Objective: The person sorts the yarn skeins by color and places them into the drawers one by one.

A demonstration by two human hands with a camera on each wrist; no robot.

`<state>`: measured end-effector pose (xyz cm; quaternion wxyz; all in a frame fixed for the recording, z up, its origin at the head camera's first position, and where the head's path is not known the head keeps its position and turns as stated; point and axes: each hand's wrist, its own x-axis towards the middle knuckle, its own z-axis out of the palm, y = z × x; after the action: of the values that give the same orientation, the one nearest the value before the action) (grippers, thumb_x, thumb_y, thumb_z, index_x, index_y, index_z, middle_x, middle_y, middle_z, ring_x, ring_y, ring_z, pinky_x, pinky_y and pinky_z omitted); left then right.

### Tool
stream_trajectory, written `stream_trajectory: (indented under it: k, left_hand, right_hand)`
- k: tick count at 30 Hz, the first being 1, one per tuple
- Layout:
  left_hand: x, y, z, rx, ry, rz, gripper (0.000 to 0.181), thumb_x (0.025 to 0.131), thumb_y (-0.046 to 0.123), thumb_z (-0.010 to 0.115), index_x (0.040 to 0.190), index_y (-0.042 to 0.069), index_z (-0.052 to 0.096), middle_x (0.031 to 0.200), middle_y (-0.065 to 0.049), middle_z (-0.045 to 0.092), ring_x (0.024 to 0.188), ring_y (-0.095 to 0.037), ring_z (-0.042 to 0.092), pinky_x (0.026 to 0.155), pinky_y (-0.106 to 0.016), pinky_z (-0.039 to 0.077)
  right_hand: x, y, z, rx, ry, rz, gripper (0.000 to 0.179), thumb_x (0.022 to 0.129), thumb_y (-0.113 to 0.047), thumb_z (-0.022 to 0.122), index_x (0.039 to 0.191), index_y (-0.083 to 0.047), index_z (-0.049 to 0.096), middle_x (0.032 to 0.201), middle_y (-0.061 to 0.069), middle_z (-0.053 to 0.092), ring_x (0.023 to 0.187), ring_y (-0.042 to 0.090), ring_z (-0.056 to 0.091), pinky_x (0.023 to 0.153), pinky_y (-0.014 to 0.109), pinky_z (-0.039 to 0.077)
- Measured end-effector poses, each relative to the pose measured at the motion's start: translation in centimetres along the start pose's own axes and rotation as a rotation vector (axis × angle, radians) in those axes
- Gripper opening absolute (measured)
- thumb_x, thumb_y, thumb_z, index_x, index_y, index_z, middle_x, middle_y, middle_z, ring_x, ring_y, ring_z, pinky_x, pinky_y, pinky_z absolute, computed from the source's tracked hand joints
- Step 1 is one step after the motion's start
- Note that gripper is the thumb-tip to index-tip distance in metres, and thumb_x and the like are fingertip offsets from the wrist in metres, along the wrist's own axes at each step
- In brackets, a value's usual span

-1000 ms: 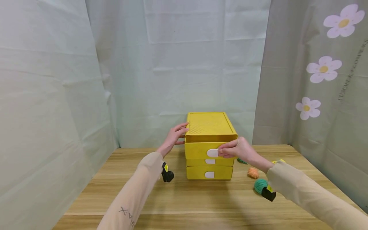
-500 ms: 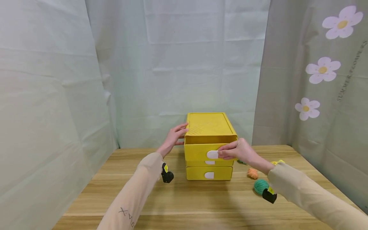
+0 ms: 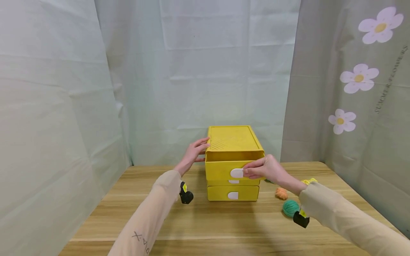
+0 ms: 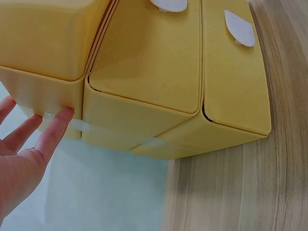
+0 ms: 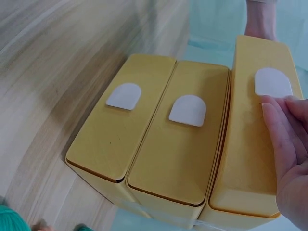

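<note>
A yellow drawer cabinet (image 3: 235, 138) with three stacked drawers stands on the wooden table. Its top drawer (image 3: 221, 171) is pulled part way out, while the lower two are flush. My right hand (image 3: 268, 167) pinches the white tab handle (image 5: 272, 82) of that top drawer between thumb and fingers. With fingers spread, my left hand (image 3: 193, 153) rests against the left side wall of the cabinet near the top; in the left wrist view the fingertips (image 4: 65, 114) touch this wall. The bottom drawer (image 3: 221, 193) has a matching white tab.
Right of the cabinet lie a green yarn ball (image 3: 290, 208), an orange yarn ball (image 3: 281, 193) and something yellow (image 3: 309, 181) partly behind the right wrist. A dark green bit shows beside the cabinet. Pale curtains (image 3: 205, 71) enclose the table (image 3: 192, 227) on three sides.
The top drawer has slid a little further out toward me, with my right hand on its tab. My left hand has stayed against the cabinet's side.
</note>
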<state>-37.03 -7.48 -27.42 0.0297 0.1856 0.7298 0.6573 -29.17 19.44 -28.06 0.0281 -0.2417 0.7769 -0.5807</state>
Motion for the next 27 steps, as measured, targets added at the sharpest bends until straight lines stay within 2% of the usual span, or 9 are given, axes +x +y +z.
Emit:
stream_trajectory:
  k: [3,8,14,21,27]
  left_hand:
    - [0.1,-0.1,0.0,0.004,0.002,0.000,0.048,0.094,0.019,0.050,0.139,0.008,0.037,0.137,-0.015,0.036,0.110,-0.037,0.046,0.084,-0.049,0.042]
    - [1.5,-1.9,-0.4,0.000,0.021,0.010,0.048,0.092,0.025,0.054,0.137,0.014,0.042,0.136,-0.011,0.039,0.109,-0.036,0.047,0.081,-0.047,0.044]
    - [1.6,-2.2,-0.4,0.012,0.055,0.012,0.045,0.091,0.026,0.055,0.134,0.018,0.046,0.132,-0.007,0.043,0.105,-0.032,0.051,0.078,-0.044,0.046]
    - [1.6,-1.9,-0.4,-0.008,0.043,0.002,0.047,0.091,0.025,0.055,0.135,0.016,0.045,0.134,-0.009,0.042,0.106,-0.034,0.050,0.078,-0.044,0.046]
    - [0.4,-0.4,-0.2,0.002,-0.002,-0.001,0.049,0.093,0.021,0.052,0.139,0.010,0.038,0.137,-0.014,0.037,0.109,-0.037,0.046,0.082,-0.047,0.043]
  right_hand:
    - [-0.1,-0.1,0.0,-0.004,0.001,-0.001,0.023,0.081,-0.003,0.066,0.096,0.014,0.065,0.086,0.021,0.064,0.082,0.038,0.061,0.067,0.039,0.050]
    - [-0.2,-0.1,0.1,0.003,0.004,0.006,0.024,0.081,-0.004,0.067,0.096,0.015,0.065,0.086,0.021,0.064,0.080,0.035,0.062,0.068,0.042,0.049]
    - [-0.3,-0.1,0.2,0.019,0.006,0.016,0.024,0.081,-0.004,0.067,0.096,0.015,0.064,0.086,0.022,0.064,0.079,0.033,0.063,0.067,0.042,0.050]
    - [-0.3,-0.2,0.1,0.019,0.007,0.017,0.025,0.081,-0.004,0.067,0.096,0.015,0.064,0.085,0.022,0.064,0.078,0.030,0.064,0.067,0.042,0.049]
    - [-0.4,-0.2,0.2,0.027,0.005,0.024,0.024,0.081,-0.003,0.067,0.096,0.015,0.064,0.086,0.022,0.064,0.078,0.029,0.064,0.068,0.041,0.050]
